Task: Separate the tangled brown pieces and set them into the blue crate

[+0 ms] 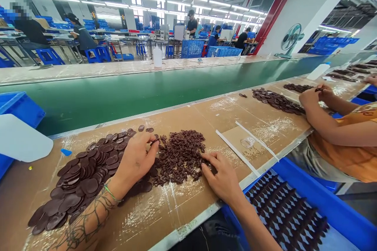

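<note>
My left hand (140,156) reaches over a heap of flat, dark brown oval discs (88,185). Its thumb and fingertips are pinched on a small dark brown piece, mostly hidden by the fingers. Right beside those fingertips lies a pile of small, curly dark brown pieces (182,153). At that pile's right edge, my right hand (220,174) has its fingers curled round a dark brown oval piece (209,166), partly covered by the thumb and index finger. What the pieces are made of I cannot tell.
A blue tray (347,219) with rows of dark pieces sits below the table edge at right. White strips (235,151) lie on the cardboard-covered table. A co-worker's hands (312,96) work near another dark heap (277,102). Beyond runs a green belt (141,94).
</note>
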`<state>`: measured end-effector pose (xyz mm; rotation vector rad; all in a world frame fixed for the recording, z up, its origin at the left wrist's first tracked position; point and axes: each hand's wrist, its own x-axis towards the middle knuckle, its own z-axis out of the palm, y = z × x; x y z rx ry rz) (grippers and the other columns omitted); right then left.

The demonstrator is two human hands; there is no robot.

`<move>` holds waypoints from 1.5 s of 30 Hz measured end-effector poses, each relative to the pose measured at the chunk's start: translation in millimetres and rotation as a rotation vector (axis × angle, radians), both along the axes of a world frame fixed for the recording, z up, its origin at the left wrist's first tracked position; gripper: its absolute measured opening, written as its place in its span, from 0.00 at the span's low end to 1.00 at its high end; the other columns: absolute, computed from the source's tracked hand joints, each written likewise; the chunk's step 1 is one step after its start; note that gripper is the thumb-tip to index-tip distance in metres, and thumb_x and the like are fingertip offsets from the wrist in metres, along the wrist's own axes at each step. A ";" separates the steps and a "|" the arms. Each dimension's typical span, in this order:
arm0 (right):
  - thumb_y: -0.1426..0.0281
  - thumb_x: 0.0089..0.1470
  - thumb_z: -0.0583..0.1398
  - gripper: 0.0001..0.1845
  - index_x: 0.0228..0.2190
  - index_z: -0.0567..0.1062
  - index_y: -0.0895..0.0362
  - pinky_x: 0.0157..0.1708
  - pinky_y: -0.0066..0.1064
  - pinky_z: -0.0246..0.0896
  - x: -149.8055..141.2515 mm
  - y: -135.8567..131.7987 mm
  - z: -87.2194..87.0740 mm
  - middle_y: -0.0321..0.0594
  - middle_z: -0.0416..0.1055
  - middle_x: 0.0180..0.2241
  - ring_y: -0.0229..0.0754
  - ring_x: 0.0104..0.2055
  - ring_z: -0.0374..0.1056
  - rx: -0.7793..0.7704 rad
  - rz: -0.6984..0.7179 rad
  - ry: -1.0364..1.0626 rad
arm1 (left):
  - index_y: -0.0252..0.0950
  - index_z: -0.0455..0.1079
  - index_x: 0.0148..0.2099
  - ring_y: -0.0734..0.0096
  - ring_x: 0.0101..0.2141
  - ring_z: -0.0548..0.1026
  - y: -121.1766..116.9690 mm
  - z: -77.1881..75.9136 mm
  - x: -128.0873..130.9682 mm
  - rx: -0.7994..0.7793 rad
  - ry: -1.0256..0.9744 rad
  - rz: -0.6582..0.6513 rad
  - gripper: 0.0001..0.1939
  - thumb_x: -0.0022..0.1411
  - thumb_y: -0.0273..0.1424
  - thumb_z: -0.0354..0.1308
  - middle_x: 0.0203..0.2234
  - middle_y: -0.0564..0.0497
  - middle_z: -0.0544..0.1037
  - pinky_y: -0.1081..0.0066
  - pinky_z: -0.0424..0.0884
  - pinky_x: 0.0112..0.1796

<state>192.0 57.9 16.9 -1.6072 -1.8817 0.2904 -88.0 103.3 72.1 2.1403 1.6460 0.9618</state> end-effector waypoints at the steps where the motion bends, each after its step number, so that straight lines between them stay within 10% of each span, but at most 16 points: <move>1: 0.67 0.62 0.57 0.14 0.46 0.78 0.53 0.49 0.45 0.64 -0.3 0.4 0.2 0.43 0.73 0.41 0.50 0.45 0.70 0.002 -0.005 -0.003 | 0.41 0.67 0.39 0.60 0.36 0.75 -6.1 1.9 7.7 -0.031 -0.067 -0.031 0.08 0.70 0.36 0.50 0.33 0.49 0.78 0.60 0.69 0.40; 6: 0.68 0.62 0.57 0.12 0.44 0.77 0.53 0.49 0.44 0.64 1.0 -1.4 0.0 0.43 0.73 0.42 0.50 0.45 0.70 -0.019 -0.016 0.017 | 0.41 0.67 0.42 0.74 0.21 0.72 -50.9 -9.0 57.6 -0.285 -0.309 -0.330 0.11 0.74 0.35 0.45 0.26 0.56 0.78 0.72 0.68 0.24; 11: 0.73 0.59 0.55 0.11 0.42 0.75 0.53 0.42 0.40 0.67 2.1 -4.7 1.4 0.44 0.68 0.42 0.48 0.41 0.71 -0.028 -0.053 0.025 | 0.40 0.75 0.53 0.68 0.34 0.72 -83.0 -21.4 82.9 -0.469 -0.408 -0.567 0.17 0.73 0.32 0.46 0.34 0.50 0.75 0.68 0.69 0.38; 19: 0.65 0.62 0.56 0.09 0.29 0.69 0.52 0.38 0.40 0.66 -1.9 -6.8 4.2 0.42 0.68 0.36 0.47 0.37 0.69 0.021 -0.131 0.009 | 0.39 0.76 0.52 0.66 0.39 0.70 -87.1 -35.2 84.3 -0.481 -0.433 -0.626 0.14 0.69 0.29 0.53 0.37 0.50 0.70 0.67 0.67 0.42; 29: 0.68 0.55 0.60 0.11 0.38 0.80 0.56 0.34 0.37 0.73 25.5 -22.6 23.4 0.45 0.73 0.40 0.44 0.31 0.73 -0.091 -0.136 0.158 | 0.40 0.78 0.44 0.69 0.35 0.73 -86.6 -50.2 88.3 -0.443 -0.487 -0.511 0.11 0.64 0.25 0.57 0.34 0.52 0.75 0.70 0.66 0.38; 35: 0.65 0.56 0.66 0.13 0.44 0.82 0.50 0.42 0.33 0.76 -5.7 -78.0 40.6 0.43 0.80 0.44 0.46 0.42 0.78 -0.220 0.024 0.564 | 0.37 0.74 0.33 0.67 0.35 0.70 -84.6 -50.4 86.6 -0.486 -0.562 -0.582 0.19 0.71 0.44 0.53 0.30 0.51 0.73 0.69 0.64 0.38; 45: 0.57 0.50 0.71 0.19 0.40 0.82 0.56 0.31 0.32 0.74 -9.4 -90.5 35.8 0.42 0.81 0.28 0.45 0.29 0.77 -0.443 -0.095 0.810 | 0.36 0.75 0.35 0.67 0.33 0.71 -80.1 -56.3 83.7 -0.585 -0.533 -0.550 0.24 0.65 0.53 0.57 0.30 0.51 0.74 0.71 0.63 0.36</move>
